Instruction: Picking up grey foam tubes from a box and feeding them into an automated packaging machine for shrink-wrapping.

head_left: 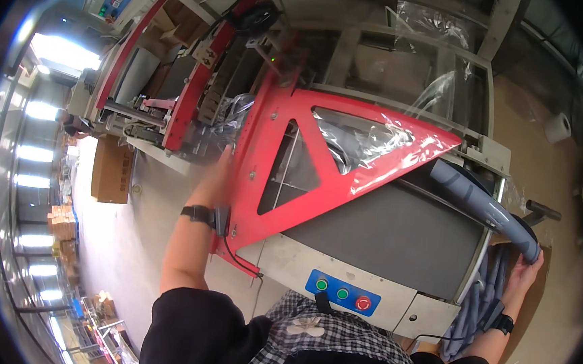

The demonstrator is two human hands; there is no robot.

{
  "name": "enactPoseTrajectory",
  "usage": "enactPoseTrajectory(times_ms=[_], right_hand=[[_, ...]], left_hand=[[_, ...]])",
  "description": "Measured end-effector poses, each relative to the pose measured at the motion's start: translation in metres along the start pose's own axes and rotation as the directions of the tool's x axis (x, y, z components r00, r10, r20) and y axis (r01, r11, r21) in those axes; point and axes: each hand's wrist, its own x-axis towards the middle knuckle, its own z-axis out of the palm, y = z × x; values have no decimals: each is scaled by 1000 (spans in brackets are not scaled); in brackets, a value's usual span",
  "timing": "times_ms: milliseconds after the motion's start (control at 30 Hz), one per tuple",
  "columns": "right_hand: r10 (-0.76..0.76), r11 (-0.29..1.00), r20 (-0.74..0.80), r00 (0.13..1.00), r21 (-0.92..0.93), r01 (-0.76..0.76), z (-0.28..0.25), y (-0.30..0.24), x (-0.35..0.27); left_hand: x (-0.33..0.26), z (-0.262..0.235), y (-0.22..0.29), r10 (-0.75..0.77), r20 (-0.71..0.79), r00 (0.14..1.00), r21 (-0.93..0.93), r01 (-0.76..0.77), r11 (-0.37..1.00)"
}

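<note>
My right hand [523,271] grips the near end of a grey-blue roll [482,207] that looks wrapped in shiny clear film. The roll lies slantwise over the right end of a dark conveyor belt [386,232]. Below that hand, a cardboard box [533,300] holds several similar grey-blue rolls [476,303]. On the other side, my left hand [219,167] is at the left edge of a red triangular frame [289,216] of the machine. Its fingers are blurred and partly hidden there. Clear plastic film [375,147] shows through the frame's openings.
A blue panel [342,292] with two green buttons and a red one is on the machine's front. Red machine parts [188,107] extend to the far left, near a brown carton [112,169]. A white roll [557,127] is on the floor at right.
</note>
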Motion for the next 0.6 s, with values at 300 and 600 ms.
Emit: enactPoseTrajectory(times_ms=[300, 600], right_hand=[[-28, 999, -26, 999, -21, 28, 34, 25, -1], [79, 992, 17, 997, -96, -77, 85, 47, -18]], left_hand=[[88, 6, -58, -115, 498, 860, -764, 497, 411], [33, 12, 10, -265, 351, 898, -646, 437, 625]])
